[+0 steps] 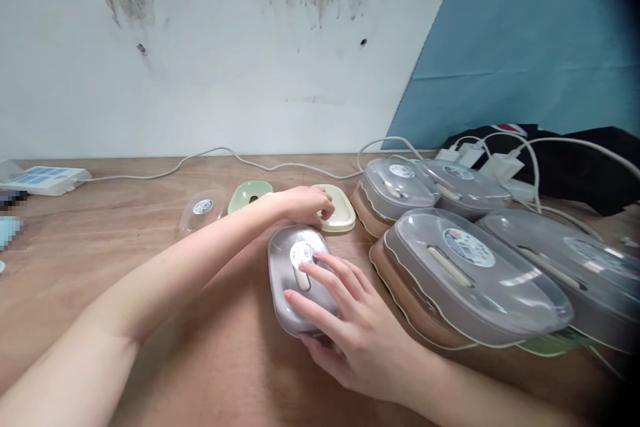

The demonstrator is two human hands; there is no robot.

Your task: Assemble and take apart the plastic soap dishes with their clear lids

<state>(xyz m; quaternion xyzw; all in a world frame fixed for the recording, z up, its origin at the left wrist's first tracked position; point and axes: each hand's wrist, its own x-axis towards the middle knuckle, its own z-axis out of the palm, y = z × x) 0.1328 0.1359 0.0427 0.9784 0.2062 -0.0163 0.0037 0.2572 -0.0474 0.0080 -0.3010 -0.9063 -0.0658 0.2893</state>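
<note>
My left hand [307,205] reaches across to a shallow cream dish [343,210]. Its fingers are curled at the dish's left side; the exact contact is partly hidden. Nearer to me is a small box with a clear greyish lid [285,280], a round sticker and a pale handle-like piece. My right hand [350,320] grips this box from the right, fingers over the lid and thumb low at the near side. A light green dish [250,192] sits behind my left forearm. Left of it lies a clear lid [186,217] with a round sticker.
Several larger lidded boxes [500,307] stand stacked at the right. A white cable [290,165] runs along the wall to a power strip [50,180] at the left. White plugs [500,163] and a black cloth item [575,170] are at the back right.
</note>
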